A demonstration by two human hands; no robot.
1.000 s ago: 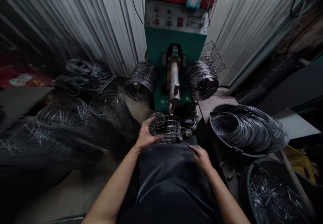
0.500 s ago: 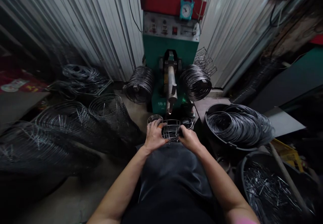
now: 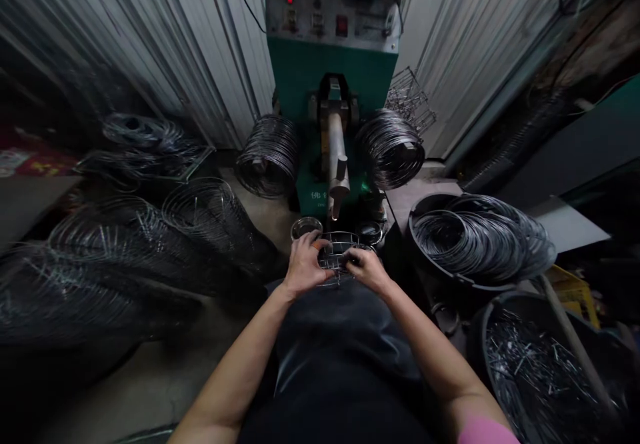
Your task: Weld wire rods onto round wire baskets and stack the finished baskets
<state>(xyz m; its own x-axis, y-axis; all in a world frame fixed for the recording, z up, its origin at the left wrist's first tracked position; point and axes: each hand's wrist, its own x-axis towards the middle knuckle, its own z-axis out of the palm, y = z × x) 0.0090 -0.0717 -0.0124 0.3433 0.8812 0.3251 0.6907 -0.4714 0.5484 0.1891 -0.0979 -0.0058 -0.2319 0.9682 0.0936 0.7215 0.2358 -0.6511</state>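
Green mach. [image 3: 300,64], 2 coils [image 3: 271,147] behind; L hand [image 3: 305,264] holds wire basket [image 3: 336,255], R hand [image 3: 369,269] at it, grip unclear.

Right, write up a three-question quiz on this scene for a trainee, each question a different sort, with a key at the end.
1. True or false: the left hand and the right hand are both at the wire basket.

2. What colour is the body of the machine that stands beyond the basket?
a) Yellow
b) Green
c) White

3. Fill in the blank: the wire coils heaped in the black tub are on the person's ____ side.

Key: 1. True. 2. b) Green. 3. Right.
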